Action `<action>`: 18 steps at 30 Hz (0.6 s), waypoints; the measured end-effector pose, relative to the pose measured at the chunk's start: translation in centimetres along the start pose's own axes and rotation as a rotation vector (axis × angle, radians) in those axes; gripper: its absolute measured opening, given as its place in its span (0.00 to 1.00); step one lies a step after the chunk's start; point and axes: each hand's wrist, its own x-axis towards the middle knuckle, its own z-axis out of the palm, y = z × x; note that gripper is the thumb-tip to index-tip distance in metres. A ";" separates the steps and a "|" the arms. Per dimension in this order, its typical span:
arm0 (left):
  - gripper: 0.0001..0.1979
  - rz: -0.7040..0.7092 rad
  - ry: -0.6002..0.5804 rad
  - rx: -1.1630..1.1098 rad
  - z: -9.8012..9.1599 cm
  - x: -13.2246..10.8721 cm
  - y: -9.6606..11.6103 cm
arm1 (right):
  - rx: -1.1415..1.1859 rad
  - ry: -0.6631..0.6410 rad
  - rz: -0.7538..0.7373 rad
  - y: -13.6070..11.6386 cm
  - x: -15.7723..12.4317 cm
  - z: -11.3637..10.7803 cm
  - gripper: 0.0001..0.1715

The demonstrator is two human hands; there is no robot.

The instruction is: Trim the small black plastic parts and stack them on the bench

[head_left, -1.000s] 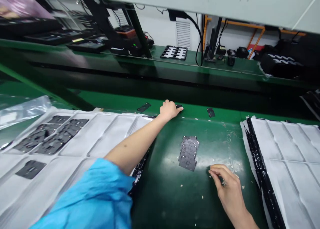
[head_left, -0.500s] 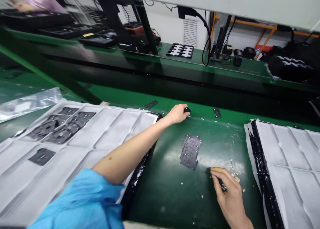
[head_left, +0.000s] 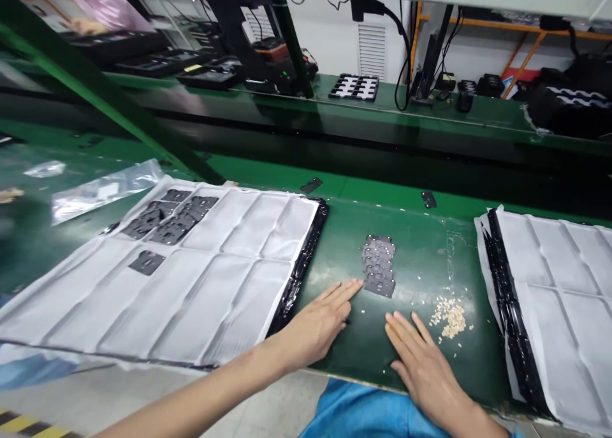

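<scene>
A row of overlapping thin dark grey plates point(head_left: 379, 267) lies on the green table. My left hand point(head_left: 325, 320) is just short of the row's near end, its index and middle fingertips close to the lowest plate. Its fingers are stretched out and no object shows in them; the underside of the palm is hidden. My right hand point(head_left: 425, 365) rests palm down on the table, fingers extended, holding nothing. To its right lies a pile of small pale bits point(head_left: 449, 318), with a few scattered around.
On the left, a white-lined compartment tray point(head_left: 243, 278) carries several dark plates point(head_left: 184, 220). Another white-lined tray stack point(head_left: 564, 310) stands at the right. Single dark pieces point(head_left: 429, 199) lie by the far edge. A green post point(head_left: 105, 100) slants across the left; a person's pink sleeve shows behind.
My left hand has come back from the far edge, and the small black piece it held no longer shows in it. My right hand has flattened, fingers opening out, uncovering the pale bits.
</scene>
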 end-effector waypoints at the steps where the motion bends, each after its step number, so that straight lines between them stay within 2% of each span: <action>1: 0.18 -0.011 0.005 0.007 0.2 -0.6 0.4 | -0.035 0.020 0.040 0.5 -0.5 0.0 0.42; 4: 0.16 -0.071 0.022 0.030 1.4 -2.2 1.8 | -0.112 0.110 0.155 1.4 -1.7 0.0 0.44; 7: 0.13 -0.100 0.063 0.015 3.8 -2.8 4.2 | -0.095 0.118 0.155 0.5 -2.1 0.1 0.43; 10: 0.12 -0.125 0.137 -0.078 6.5 -1.7 7.2 | -0.058 0.035 0.058 -0.8 -1.8 0.5 0.43; 12: 0.12 -0.121 0.184 -0.200 7.7 -0.4 8.7 | -0.065 0.004 0.025 -0.7 -1.7 0.6 0.44; 15: 0.07 -0.079 0.222 -0.451 7.9 1.5 9.6 | -0.111 0.047 0.085 1.1 -2.0 0.3 0.45; 18: 0.04 -0.154 0.307 -0.637 7.0 1.8 9.0 | -0.156 0.180 0.192 2.6 -2.7 -1.0 0.45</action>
